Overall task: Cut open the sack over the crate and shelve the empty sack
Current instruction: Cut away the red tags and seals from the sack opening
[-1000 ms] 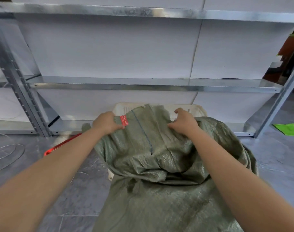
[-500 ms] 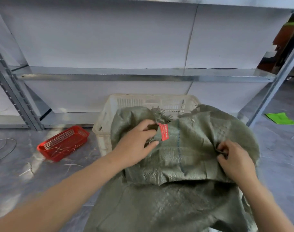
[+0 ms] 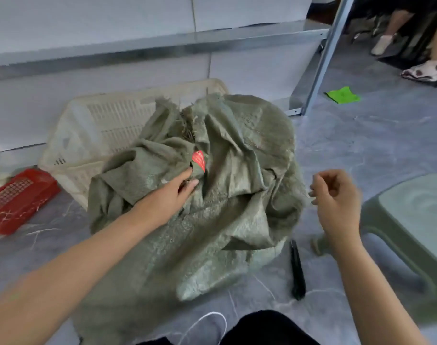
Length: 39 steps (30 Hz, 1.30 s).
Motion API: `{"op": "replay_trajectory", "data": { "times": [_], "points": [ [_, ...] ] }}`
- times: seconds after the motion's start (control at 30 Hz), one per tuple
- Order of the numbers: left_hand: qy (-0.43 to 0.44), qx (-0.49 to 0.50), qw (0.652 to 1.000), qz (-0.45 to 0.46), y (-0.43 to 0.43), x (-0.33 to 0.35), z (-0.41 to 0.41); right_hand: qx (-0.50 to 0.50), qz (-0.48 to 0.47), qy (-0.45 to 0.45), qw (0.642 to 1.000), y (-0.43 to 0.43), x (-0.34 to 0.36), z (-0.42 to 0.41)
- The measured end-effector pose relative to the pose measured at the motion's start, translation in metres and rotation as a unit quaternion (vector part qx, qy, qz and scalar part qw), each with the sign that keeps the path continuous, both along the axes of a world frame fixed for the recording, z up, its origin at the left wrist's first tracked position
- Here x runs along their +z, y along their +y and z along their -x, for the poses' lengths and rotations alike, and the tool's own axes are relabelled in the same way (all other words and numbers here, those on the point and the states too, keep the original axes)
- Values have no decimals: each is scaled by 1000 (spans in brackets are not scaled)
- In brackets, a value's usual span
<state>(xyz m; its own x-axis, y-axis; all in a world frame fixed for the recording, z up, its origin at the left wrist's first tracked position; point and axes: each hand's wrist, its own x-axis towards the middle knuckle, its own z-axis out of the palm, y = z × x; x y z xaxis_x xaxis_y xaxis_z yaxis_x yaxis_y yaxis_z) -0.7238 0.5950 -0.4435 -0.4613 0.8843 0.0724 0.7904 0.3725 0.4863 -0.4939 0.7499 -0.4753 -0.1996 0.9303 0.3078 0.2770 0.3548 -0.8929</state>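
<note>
Woven sack (image 3: 237, 175) — soft, slack, likely heavy — is best taken by a bunched fold, as pinched by the left hand (image 3: 172, 192); the right hand (image 3: 334, 195) is held loosely curled, empty.

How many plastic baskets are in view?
2: the cream crate partly under the sack, and a red basket on the floor left of it. The sack may hide others.
</note>
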Motion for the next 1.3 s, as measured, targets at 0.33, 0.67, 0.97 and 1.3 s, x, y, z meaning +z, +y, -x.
{"op": "replay_trajectory", "data": {
  "times": [0.33,0.67,0.97,1.3],
  "points": [
    [242,-201,946,81,8,7,-39,30,293,-428,855,15,-233,-51],
    [312,-169,934,-36,17,-8,-44,-15,300,-505,809,18,-295,-47],
    [59,-60,977,-198,12,37,-47,-95,295,-66,949,23,-139,-20],
    [154,-100,959,-215,10,108,-34,245,33,47,968,-23,110,4]
  ]
}}
